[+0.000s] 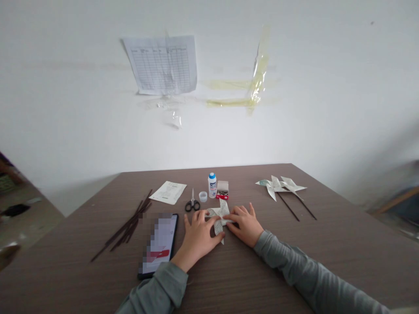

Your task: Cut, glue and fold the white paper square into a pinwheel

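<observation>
A paper pinwheel (223,208) folded from printed paper lies on the table, its pointed blades spread out. My left hand (200,232) holds its left and near side, thumb on the near blade and fingers towards the middle. From the right, my right hand (245,225) presses its fingers on the centre and right blade. The fingers partly hide the pinwheel's middle. Just beyond it stand an open red box of small pins (222,194), a white glue bottle with a blue cap (212,186) and a small clear cup (203,196). Black-handled scissors (192,205) lie beyond my left hand.
Two finished-looking pinwheels on dark sticks (276,186) lie at the right. Several dark thin sticks (127,226) are bundled at the left, near a stack of printed paper (168,192). A phone (160,244) lies beside my left forearm. A white wall (229,139) stands behind the table.
</observation>
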Demonstrator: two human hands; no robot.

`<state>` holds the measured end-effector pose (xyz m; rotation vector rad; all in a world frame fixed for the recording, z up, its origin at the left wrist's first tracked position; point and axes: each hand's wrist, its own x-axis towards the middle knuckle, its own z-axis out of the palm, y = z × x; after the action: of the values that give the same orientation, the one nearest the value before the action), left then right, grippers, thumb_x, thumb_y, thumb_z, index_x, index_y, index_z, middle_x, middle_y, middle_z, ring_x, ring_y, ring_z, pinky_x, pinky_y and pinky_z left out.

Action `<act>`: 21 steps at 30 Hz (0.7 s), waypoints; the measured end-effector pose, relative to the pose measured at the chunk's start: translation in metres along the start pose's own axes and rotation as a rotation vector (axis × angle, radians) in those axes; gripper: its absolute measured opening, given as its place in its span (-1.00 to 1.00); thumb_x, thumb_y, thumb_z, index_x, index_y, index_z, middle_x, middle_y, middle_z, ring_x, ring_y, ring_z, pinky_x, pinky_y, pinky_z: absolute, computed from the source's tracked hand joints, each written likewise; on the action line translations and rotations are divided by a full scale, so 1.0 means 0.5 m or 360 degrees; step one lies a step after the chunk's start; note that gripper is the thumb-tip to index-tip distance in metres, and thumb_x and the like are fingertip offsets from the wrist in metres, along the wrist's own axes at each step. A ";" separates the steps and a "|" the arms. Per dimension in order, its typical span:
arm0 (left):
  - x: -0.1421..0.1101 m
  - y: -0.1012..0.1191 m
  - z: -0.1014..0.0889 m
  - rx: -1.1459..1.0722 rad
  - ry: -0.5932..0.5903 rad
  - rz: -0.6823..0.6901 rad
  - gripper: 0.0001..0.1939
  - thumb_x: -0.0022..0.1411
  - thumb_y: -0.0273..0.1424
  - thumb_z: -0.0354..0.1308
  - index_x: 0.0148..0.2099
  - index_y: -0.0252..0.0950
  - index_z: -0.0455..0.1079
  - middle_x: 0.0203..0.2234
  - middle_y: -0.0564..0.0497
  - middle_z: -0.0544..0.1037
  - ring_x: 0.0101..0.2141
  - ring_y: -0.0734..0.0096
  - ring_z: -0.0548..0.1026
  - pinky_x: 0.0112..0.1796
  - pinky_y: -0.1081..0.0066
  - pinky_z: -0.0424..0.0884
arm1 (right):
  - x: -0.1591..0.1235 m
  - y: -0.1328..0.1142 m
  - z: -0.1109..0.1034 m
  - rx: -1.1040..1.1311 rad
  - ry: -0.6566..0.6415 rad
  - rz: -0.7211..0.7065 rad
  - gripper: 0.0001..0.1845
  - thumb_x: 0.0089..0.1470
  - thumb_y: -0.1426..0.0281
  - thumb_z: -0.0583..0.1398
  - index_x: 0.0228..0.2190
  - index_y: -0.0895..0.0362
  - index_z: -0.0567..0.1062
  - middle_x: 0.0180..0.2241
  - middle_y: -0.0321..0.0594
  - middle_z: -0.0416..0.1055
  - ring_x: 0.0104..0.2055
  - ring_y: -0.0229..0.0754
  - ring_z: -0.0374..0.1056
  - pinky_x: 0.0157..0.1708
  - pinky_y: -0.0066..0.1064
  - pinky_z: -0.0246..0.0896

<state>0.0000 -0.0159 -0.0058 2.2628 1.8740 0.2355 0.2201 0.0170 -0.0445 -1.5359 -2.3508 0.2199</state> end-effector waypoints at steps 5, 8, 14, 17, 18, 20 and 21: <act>-0.004 0.000 0.001 0.0005 -0.0002 -0.0014 -0.36 0.57 -0.22 0.56 0.62 0.11 0.74 0.60 -0.24 0.66 0.69 -0.46 0.47 0.71 -0.78 0.12 | 0.001 0.003 -0.001 0.0098 0.0023 0.0042 -0.59 0.60 0.44 0.39 0.24 -0.19 0.93 0.17 -0.10 0.85 0.40 0.25 0.70 0.81 0.72 0.02; -0.006 0.002 -0.001 -0.0007 -0.0014 -0.0010 -0.37 0.59 -0.23 0.55 0.61 0.14 0.75 0.62 -0.24 0.64 0.70 -0.48 0.45 0.71 -0.79 0.11 | 0.003 0.005 0.001 0.0116 0.0016 0.0038 -0.59 0.61 0.42 0.38 0.24 -0.21 0.93 0.17 -0.11 0.85 0.40 0.26 0.70 0.81 0.74 -0.01; -0.006 0.006 -0.006 -0.0027 -0.0017 -0.0009 -0.40 0.60 -0.25 0.53 0.60 0.11 0.76 0.61 -0.27 0.65 0.70 -0.50 0.46 0.71 -0.80 0.11 | 0.005 0.003 0.008 0.0056 -0.0003 0.0024 -0.60 0.65 0.36 0.37 0.28 -0.22 0.92 0.18 -0.06 0.80 0.40 0.31 0.66 0.76 0.87 -0.03; -0.005 0.008 -0.008 -0.0028 -0.0013 -0.0013 -0.40 0.60 -0.24 0.54 0.59 0.12 0.77 0.60 -0.26 0.65 0.69 -0.51 0.47 0.71 -0.79 0.13 | 0.005 0.005 0.012 0.0053 0.0030 0.0001 -0.62 0.67 0.35 0.36 0.26 -0.22 0.93 0.18 -0.03 0.81 0.39 0.33 0.65 0.74 0.89 0.00; -0.005 0.008 -0.009 -0.0027 -0.0013 -0.0011 -0.40 0.60 -0.24 0.54 0.59 0.12 0.77 0.60 -0.26 0.65 0.68 -0.51 0.47 0.71 -0.79 0.14 | 0.005 0.007 0.013 0.0051 0.0039 -0.0010 -0.63 0.67 0.34 0.36 0.25 -0.23 0.93 0.18 -0.03 0.81 0.38 0.33 0.66 0.73 0.89 0.02; -0.005 0.009 -0.009 -0.0026 -0.0019 -0.0007 -0.40 0.59 -0.23 0.54 0.59 0.11 0.77 0.61 -0.27 0.65 0.69 -0.51 0.46 0.71 -0.79 0.13 | 0.005 0.010 0.016 0.0040 0.0058 -0.0028 -0.65 0.66 0.33 0.37 0.22 -0.24 0.93 0.16 -0.04 0.81 0.37 0.33 0.66 0.71 0.87 0.09; -0.005 0.009 -0.008 -0.0026 -0.0023 -0.0008 -0.39 0.59 -0.23 0.54 0.60 0.10 0.77 0.61 -0.28 0.64 0.69 -0.51 0.46 0.71 -0.79 0.12 | 0.005 0.012 0.017 0.0035 0.0071 -0.0034 -0.66 0.66 0.33 0.37 0.21 -0.25 0.93 0.15 -0.05 0.81 0.36 0.32 0.67 0.71 0.86 0.12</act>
<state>0.0027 -0.0188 -0.0008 2.2431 1.8639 0.2320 0.2210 0.0222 -0.0538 -1.4894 -2.3215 0.2036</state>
